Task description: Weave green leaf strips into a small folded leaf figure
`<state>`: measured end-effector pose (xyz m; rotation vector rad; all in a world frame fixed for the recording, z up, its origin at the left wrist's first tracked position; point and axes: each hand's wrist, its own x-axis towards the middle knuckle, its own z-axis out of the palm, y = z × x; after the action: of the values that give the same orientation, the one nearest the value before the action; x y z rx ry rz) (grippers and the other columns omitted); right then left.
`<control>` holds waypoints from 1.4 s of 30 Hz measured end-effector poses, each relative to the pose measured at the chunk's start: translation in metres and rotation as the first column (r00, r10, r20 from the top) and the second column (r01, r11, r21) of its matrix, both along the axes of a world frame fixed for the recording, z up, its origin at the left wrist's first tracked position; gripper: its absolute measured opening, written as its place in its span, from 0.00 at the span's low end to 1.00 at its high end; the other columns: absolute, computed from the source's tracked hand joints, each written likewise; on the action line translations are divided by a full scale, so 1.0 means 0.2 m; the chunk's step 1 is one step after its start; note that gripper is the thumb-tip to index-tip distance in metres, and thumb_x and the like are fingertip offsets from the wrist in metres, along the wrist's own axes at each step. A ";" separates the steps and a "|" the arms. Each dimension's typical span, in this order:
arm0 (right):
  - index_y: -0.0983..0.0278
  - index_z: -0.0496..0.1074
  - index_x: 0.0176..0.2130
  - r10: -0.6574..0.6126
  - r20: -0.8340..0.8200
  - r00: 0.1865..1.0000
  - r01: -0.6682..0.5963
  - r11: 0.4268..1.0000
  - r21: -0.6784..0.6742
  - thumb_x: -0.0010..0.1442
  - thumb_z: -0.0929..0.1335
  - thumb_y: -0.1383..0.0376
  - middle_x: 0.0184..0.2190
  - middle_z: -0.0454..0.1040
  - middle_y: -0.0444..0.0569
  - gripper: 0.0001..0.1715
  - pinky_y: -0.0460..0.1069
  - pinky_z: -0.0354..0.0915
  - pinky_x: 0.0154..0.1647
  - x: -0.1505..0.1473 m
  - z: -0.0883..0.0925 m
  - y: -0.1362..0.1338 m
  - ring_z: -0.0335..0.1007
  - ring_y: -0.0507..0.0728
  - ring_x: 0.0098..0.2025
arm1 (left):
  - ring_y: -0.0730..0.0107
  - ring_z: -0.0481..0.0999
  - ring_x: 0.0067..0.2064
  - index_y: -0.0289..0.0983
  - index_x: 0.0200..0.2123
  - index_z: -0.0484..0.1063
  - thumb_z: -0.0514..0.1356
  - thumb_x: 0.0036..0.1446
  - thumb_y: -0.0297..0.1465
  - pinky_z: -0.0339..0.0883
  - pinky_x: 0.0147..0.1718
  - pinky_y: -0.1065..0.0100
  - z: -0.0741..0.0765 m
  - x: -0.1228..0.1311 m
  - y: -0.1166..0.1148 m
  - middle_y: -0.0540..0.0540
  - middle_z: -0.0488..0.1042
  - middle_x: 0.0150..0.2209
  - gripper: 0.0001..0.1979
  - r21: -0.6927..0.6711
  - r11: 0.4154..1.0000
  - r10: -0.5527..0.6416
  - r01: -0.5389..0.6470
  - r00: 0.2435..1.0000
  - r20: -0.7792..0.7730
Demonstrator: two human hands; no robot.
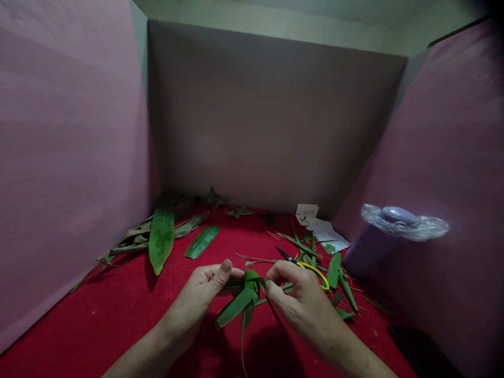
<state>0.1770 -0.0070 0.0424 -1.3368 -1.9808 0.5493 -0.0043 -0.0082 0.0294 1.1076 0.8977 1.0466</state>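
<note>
A knot of folded green leaf strips (251, 289) is held up between my two hands, low in the middle of the head view. One wide strip end points down to the left, and a thin stem hangs below. My left hand (210, 283) grips its left side, thumb up and fingers behind the leaf. On the other side, my right hand (293, 291) pinches a strip between thumb and forefinger. Just beyond the right hand lie scissors (313, 272) with yellow handles and dark blades, partly covered by that hand.
Cut leaf scraps (334, 270) lie at the right, near white paper (326, 233) and a purple container (378, 244) topped with clear plastic. Broad leaves (161, 236) and a cut leaf piece (202, 242) lie left. Panels enclose the red cloth (110, 320). A dark flat object (421, 352) sits lower right.
</note>
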 end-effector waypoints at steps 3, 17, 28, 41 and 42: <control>0.64 0.65 0.22 -0.009 -0.026 1.000 0.008 0.999 -0.031 0.51 0.61 0.72 0.21 0.67 0.43 0.09 0.46 0.56 0.27 0.00 0.00 0.00 0.62 0.52 0.26 | 0.62 0.76 0.35 0.34 0.35 0.78 0.55 0.55 0.44 0.63 0.44 0.59 0.00 0.00 0.00 0.41 0.80 0.31 0.20 -0.019 1.000 0.009 -0.009 1.000 -0.008; 0.64 0.66 0.22 0.031 -0.088 0.996 -0.040 0.995 -0.096 0.52 0.61 0.71 0.20 0.67 0.42 0.10 0.45 0.56 0.27 -0.02 0.00 0.00 0.62 0.51 0.26 | 0.73 0.69 0.29 0.34 0.27 0.75 0.65 0.46 0.35 0.60 0.31 0.72 -0.02 -0.02 0.01 0.50 0.74 0.25 0.09 0.032 0.999 0.035 -0.031 0.991 -0.132; 0.64 0.64 0.22 0.082 -0.176 0.981 -0.112 0.980 -0.167 0.55 0.62 0.68 0.19 0.63 0.41 0.11 0.44 0.56 0.26 -0.02 0.01 0.00 0.58 0.50 0.24 | 0.75 0.68 0.26 0.33 0.25 0.74 0.66 0.45 0.33 0.60 0.28 0.73 -0.04 -0.02 0.01 0.51 0.74 0.23 0.08 -0.033 0.997 0.060 -0.064 0.993 -0.103; 0.61 0.66 0.38 0.104 -0.233 0.967 -0.153 0.967 -0.204 0.55 0.66 0.66 0.30 0.72 0.43 0.08 0.45 0.60 0.29 -0.02 -0.06 -0.01 0.65 0.51 0.30 | 0.76 0.68 0.24 0.34 0.24 0.74 0.68 0.42 0.32 0.60 0.26 0.74 -0.03 0.00 0.00 0.52 0.73 0.22 0.08 -0.037 0.996 0.077 -0.082 0.990 -0.118; 0.61 0.67 0.37 0.110 -0.253 0.961 -0.164 0.965 -0.205 0.55 0.66 0.69 0.30 0.72 0.43 0.08 0.45 0.60 0.29 -0.03 -0.06 0.00 0.66 0.51 0.30 | 0.75 0.69 0.25 0.34 0.24 0.74 0.68 0.42 0.33 0.61 0.27 0.73 -0.02 0.00 0.00 0.51 0.74 0.22 0.08 -0.030 0.997 0.067 -0.071 0.990 -0.123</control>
<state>0.1715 -0.0079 0.0299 -1.2022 -1.8615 0.9796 -0.0046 -0.0088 0.0245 1.1280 1.0545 1.0244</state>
